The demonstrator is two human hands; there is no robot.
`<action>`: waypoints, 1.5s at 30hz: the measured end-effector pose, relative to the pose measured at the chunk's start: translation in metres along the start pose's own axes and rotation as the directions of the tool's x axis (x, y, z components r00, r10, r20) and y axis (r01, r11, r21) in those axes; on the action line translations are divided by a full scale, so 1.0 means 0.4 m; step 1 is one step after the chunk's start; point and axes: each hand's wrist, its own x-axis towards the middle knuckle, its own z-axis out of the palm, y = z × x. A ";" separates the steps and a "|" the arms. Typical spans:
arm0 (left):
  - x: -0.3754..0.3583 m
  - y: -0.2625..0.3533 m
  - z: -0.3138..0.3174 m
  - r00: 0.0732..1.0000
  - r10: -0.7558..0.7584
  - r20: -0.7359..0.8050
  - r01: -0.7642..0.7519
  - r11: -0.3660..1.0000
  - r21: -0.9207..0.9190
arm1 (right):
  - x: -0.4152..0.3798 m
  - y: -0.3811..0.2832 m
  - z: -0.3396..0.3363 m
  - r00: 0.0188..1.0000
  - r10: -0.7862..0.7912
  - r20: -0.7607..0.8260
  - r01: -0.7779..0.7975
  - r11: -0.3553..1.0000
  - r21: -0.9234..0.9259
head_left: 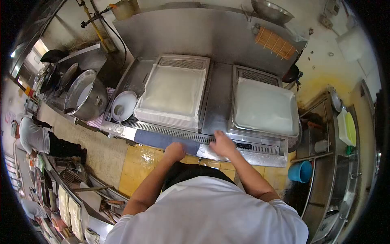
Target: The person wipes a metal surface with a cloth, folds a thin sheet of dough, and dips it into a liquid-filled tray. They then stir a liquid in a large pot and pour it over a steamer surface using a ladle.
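My left hand [175, 151] is curled closed just over the front edge of the steel counter; what it holds, if anything, is hidden. My right hand [223, 144] is bent over the slotted front gutter [170, 133], its fingers drawn together and their contents not visible. Just right of it, a black-handled tool [243, 146] lies along the gutter. Beyond my left hand sits a square steamer tray covered with white cloth [174, 89]. A metal tray with a smooth white sheet or layer [266, 107] rests beyond my right hand.
At left are a white bowl with a ladle [125, 105] and a large steel pot [86, 95]. A rolled-out bamboo mat [275, 42] leans at the back. A blue bucket [300, 171] hangs low on the right. Another person [34, 136] stands far left.
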 end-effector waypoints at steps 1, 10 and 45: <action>-0.007 0.023 -0.031 0.999 0.006 -0.036 -0.008 0.999 -0.048 | 0.006 -0.013 -0.066 0.996 0.081 -0.024 -0.080 0.996 0.025; 0.096 0.075 -0.150 0.986 0.067 -0.151 -0.133 0.866 -0.482 | 0.155 0.170 -0.078 0.876 0.316 -0.364 -0.379 0.919 -0.113; 1.127 -0.670 -0.698 0.786 -0.199 -0.585 0.004 0.948 -0.317 | 1.132 0.026 -0.261 0.756 0.186 -0.628 -0.206 0.978 0.041</action>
